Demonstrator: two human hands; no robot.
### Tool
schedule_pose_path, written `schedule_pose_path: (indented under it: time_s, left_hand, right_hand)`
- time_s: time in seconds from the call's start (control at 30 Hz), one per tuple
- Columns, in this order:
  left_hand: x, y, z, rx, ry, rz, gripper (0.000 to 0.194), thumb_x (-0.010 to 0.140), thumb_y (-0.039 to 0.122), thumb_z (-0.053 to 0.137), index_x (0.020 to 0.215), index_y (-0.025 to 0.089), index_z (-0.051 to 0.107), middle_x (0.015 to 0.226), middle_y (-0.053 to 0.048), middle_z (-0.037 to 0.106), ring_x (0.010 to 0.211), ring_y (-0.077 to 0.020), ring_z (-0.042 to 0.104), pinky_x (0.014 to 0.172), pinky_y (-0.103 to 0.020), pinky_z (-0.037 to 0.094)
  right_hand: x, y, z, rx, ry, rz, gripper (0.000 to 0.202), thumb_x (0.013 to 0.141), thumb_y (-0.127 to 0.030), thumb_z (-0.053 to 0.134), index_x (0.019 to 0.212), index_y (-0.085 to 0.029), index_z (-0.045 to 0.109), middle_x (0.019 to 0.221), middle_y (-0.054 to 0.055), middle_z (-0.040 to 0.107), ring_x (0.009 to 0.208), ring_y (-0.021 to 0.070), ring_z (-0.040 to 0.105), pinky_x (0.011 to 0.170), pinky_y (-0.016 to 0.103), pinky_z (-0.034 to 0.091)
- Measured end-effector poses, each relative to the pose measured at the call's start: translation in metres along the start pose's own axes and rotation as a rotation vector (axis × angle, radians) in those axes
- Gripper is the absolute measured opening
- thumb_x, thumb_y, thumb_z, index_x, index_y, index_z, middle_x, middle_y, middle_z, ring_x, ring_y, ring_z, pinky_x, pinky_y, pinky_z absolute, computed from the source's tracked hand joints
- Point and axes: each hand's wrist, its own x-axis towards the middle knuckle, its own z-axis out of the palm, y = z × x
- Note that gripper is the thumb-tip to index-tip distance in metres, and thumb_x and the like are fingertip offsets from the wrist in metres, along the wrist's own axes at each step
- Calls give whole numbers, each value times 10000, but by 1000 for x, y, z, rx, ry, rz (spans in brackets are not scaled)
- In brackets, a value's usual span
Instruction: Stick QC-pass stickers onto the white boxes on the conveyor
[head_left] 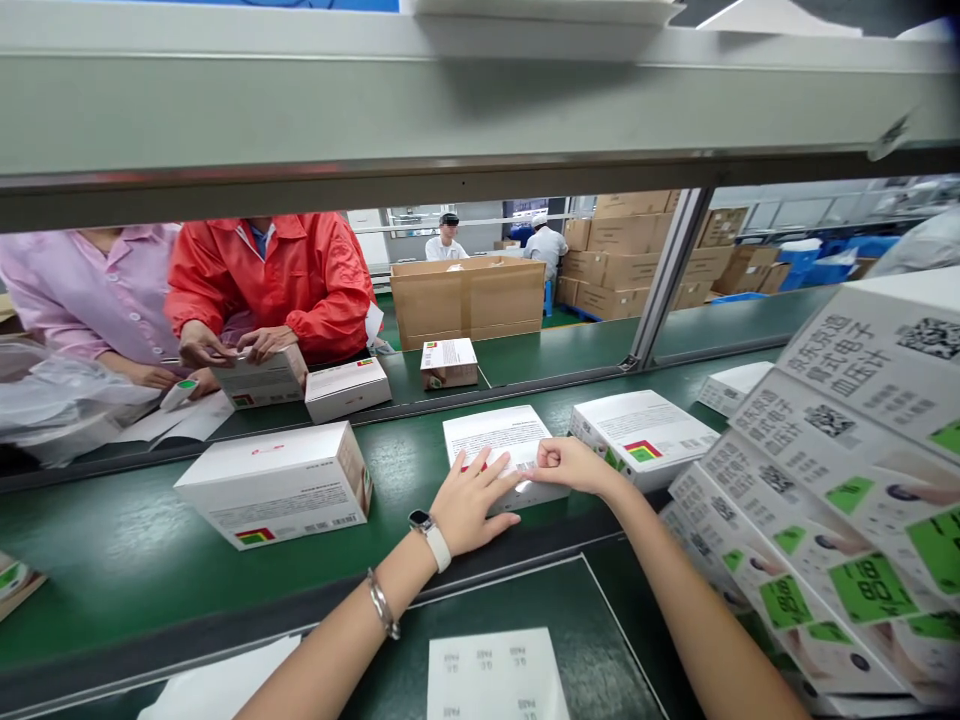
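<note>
Working side by side on a white box (pixel 499 428), a person's two bare hands meet at its near side on a green belt (pixel 112 540). The left hand (pixel 469 500), below a pale-strapped watch (pixel 431 540) and a silvery bracelet (pixel 384 605), lies with its fingers spread wide over the box. The right hand (pixel 568 466) is curled narrow, finger and thumb drawn together at the box's near right part; whether anything thin is pinched there cannot be told.

To the left on the belt sits a larger white carton (pixel 270 485); to the right, another printed box (pixel 645 430), just beside a tilted-looking stack of boxes (pixel 825 480) marked with green panels. On the near tabletop (pixel 596 650) lies a white sheet (pixel 491 665) printed with rows of small marks, with white paper (pixel 225 685) to its left.

Across the belt, at far left, a co-worker in a red jacket (pixel 274 275) has both hands on a box (pixel 259 378), beside a person in pink (pixel 124 290). A big brown carton (pixel 469 300) stands beyond, with more cartons (pixel 622 245) stacked at far right.
</note>
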Motion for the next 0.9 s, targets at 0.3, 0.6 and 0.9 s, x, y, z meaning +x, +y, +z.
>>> schedule_pose_path:
  time_s: [0.3,0.6,0.9]
  left_hand:
    - [-9,-11,-4,85,-19,-5,441,814,386,462,1242,335,367,1312,-16,365,1149,-303,334,901,-480,269]
    - [-29,-23,-3,123,-42,58,520,824,127,436,1242,416,327,1364,46,273,1241,-289,213,939,-508,220]
    - [-56,-62,-9,-694,418,-530,395,837,356,437,1201,203,439,1282,-95,405,1170,-253,368,951,-477,282]
  right_hand:
    - [-2,2,-16,-328,250,41,313,702,-474,521,576,-191,485,524,-17,508,532,134,464,491,224,277]
    - [0,-11,18,3,317,44,358,752,-530,428,627,-197,462,518,-46,455,493,116,438,482,222,318]
    - [32,-7,56,446,200,254,421,716,-528,484,799,-141,625,800,105,664,762,243,604,600,299,448]
